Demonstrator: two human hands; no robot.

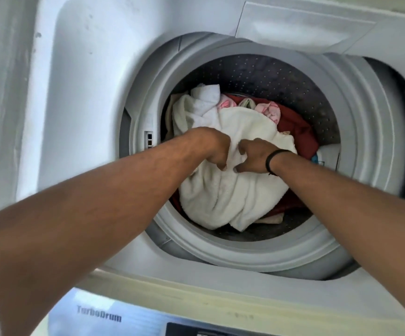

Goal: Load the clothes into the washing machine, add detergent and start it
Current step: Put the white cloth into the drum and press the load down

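I look down into a top-loading washing machine (162, 253) with its drum open. A big cream towel (223, 192) lies on top of the load in the drum. Both hands reach into the drum side by side. My left hand (214, 147) has its fingers curled into a fold of the cream towel. My right hand (252, 155), with a black band at the wrist, pinches the same fold just beside it. Beneath the towel lie a white towel (206, 97), pink patterned pieces (270, 112) and a dark red cloth (296, 130).
The grey perforated drum wall (281, 76) shows behind the load. The raised lid (301, 27) stands at the back. The control panel (124, 318), marked TurboDrum, runs along the near edge. A pale wall (0, 93) stands at the left.
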